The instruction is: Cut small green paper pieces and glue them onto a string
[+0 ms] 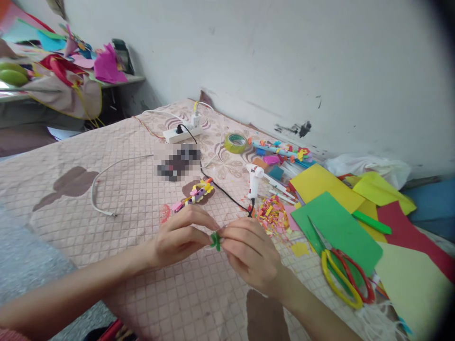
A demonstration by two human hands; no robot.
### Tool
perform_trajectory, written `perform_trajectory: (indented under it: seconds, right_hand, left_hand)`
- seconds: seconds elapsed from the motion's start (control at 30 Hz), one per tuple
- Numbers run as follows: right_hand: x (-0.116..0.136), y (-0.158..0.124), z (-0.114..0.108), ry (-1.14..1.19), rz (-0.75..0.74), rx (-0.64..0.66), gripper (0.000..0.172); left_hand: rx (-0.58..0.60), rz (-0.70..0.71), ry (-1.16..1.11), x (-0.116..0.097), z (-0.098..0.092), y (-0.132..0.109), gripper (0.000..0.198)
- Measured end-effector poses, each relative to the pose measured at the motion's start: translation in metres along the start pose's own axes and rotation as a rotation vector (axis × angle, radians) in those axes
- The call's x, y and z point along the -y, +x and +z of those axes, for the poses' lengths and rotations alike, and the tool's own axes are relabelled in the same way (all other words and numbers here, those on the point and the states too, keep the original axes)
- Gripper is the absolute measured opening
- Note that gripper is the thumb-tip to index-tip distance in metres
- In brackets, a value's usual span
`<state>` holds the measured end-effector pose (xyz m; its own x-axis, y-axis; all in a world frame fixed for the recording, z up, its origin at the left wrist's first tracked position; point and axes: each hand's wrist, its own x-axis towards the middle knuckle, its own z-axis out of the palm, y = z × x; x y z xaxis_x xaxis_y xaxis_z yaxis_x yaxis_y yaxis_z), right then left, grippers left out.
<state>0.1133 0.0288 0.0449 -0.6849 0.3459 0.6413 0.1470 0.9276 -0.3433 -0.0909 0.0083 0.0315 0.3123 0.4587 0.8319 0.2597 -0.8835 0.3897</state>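
A small green cut-out piece [215,241], possibly foam or paper, is pinched between my two hands over the cloth-covered table. My left hand [185,234] has its fingertips closed on the piece's left side. From the right, my right hand [250,251] grips it with thumb and fingers together. The fingertips partly hide its shape. Just beyond my hands lies a purple strip decorated with yellow and pink pieces [195,195]. A white hot glue gun [254,181] rests on the cloth past my right hand, beside a heap of tiny colourful scraps [273,214].
Scissors [341,272] with red and yellow handles lie on a green sheet [334,232] at right, among yellow and red sheets. Clear tape [235,142] and a power strip [183,133] with cords stand further back. A white cable [93,189] curves at left. A wall borders the table.
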Motion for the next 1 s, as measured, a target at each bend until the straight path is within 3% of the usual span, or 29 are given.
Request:
perform_trajectory:
  seconds: [0.47, 1.0]
  right_hand:
    - [0.004, 0.003, 0.000, -0.038, 0.037, 0.011, 0.022]
    - [0.007, 0.002, 0.017, -0.003, 0.159, -0.097, 0.015]
  left_hand:
    - [0.000, -0.005, 0.002, 0.001, 0.001, -0.001, 0.012]
    - [-0.058, -0.044, 0.080, -0.002, 0.002, -0.001, 0.017]
